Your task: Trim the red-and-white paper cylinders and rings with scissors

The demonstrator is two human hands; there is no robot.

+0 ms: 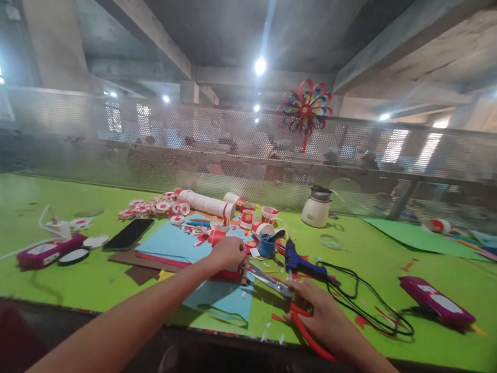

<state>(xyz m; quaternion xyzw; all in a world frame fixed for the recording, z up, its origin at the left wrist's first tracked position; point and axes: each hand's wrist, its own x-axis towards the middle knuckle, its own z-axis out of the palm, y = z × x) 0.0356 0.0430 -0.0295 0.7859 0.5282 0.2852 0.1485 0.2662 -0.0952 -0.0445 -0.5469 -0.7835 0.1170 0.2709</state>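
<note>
The left hand (227,251) lies knuckles up on a red paper piece (227,275), its fingers curled down over it; how tightly they press is hidden beneath the hand. The right hand (321,317) has its fingers closed through the red handles of the scissors (284,298), whose steel blades point toward the left fingers and end just beside the red piece. Under both lie blue paper sheets (181,244), partly covered by the left forearm. Just beyond the right fingers sits a blue glue gun (300,265), its black cable (368,309) looping outward of them. The green worktop (17,211) lies open wide of the left fingers; its near edge runs below both wrists.
</note>
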